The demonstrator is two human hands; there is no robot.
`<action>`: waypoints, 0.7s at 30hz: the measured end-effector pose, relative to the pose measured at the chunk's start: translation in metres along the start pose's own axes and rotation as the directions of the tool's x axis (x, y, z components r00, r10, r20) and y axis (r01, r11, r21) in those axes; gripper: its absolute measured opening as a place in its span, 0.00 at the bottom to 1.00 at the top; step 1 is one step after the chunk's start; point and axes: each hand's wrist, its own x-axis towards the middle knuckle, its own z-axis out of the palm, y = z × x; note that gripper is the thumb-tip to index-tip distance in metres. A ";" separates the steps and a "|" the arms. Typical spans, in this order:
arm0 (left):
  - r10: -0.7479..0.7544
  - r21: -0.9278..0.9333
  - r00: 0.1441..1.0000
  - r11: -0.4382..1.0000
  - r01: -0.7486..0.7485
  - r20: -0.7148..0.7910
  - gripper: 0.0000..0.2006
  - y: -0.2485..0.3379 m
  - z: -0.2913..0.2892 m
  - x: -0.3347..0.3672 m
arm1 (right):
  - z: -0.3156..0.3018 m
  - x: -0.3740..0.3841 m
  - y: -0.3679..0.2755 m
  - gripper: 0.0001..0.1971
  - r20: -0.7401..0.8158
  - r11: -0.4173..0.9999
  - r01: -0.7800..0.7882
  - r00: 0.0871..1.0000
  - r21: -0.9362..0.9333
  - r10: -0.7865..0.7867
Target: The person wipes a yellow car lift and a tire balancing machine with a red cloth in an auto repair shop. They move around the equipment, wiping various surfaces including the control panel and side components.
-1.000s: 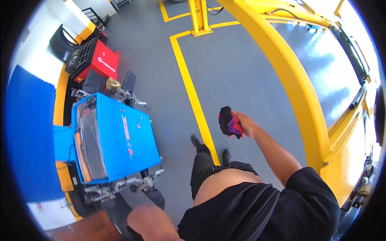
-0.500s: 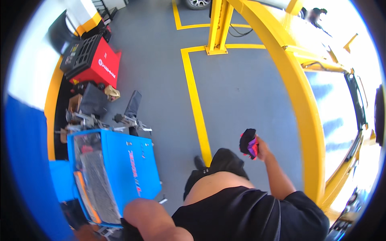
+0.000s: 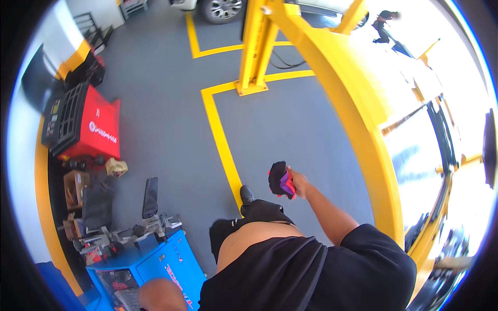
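My right hand [image 3: 299,183] is held out in front of me over the grey floor, shut on a crumpled bundle of black, red and purple fabric [image 3: 280,180]. My dark shoe [image 3: 247,194] lands beside a yellow floor line [image 3: 220,140]. At the lower edge a blurred, rounded piece of my left arm or hand [image 3: 160,295] hangs over a blue machine [image 3: 171,262]. Its fingers cannot be made out.
A yellow lift post [image 3: 258,46] and its long yellow beam [image 3: 353,114] rise ahead and to the right. A red machine [image 3: 88,127] stands at the left wall, with boxes and metal tool parts [image 3: 119,233] below it. A car wheel [image 3: 223,8] shows at the top.
I have walked forward. The blue machine has slid down to the lower left, the red machine has come closer, and my right hand with the bundle has swung lower and to the right.
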 end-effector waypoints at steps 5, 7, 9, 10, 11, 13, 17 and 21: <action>0.067 0.082 0.995 0.995 -0.061 -0.075 0.27 0.047 -0.100 -0.010 | 0.092 0.082 -0.125 0.28 0.118 0.980 0.063 0.992 -0.189 -0.041; 0.096 0.121 0.990 0.989 -0.083 -0.101 0.27 0.070 -0.142 -0.020 | 0.140 0.115 -0.159 0.28 0.114 0.973 0.062 0.993 -0.223 -0.038; 0.120 0.149 0.985 0.984 -0.101 -0.124 0.27 0.096 -0.178 -0.032 | 0.189 0.142 -0.180 0.27 0.142 0.966 0.058 0.990 -0.252 -0.022; 0.138 0.161 0.982 0.980 -0.116 -0.130 0.27 0.107 -0.195 -0.037 | 0.213 0.148 -0.174 0.27 0.156 0.977 0.050 0.988 -0.210 -0.017; 0.179 0.192 0.976 0.969 -0.153 -0.128 0.27 0.119 -0.210 -0.041 | 0.232 0.153 -0.184 0.27 0.164 0.975 0.071 0.986 -0.210 -0.036; 0.218 0.222 0.969 0.957 -0.188 -0.118 0.26 0.144 -0.237 -0.043 | 0.268 0.161 -0.186 0.26 0.201 0.966 0.075 0.979 -0.248 -0.024; 0.267 0.282 0.960 0.930 -0.234 -0.081 0.26 0.185 -0.292 -0.039 | 0.319 0.178 -0.200 0.27 0.237 0.942 0.051 0.971 -0.333 0.032; 0.260 0.335 0.963 0.916 -0.222 -0.072 0.25 0.212 -0.358 -0.042 | 0.353 0.212 -0.218 0.28 0.331 0.944 0.103 0.943 -0.313 0.007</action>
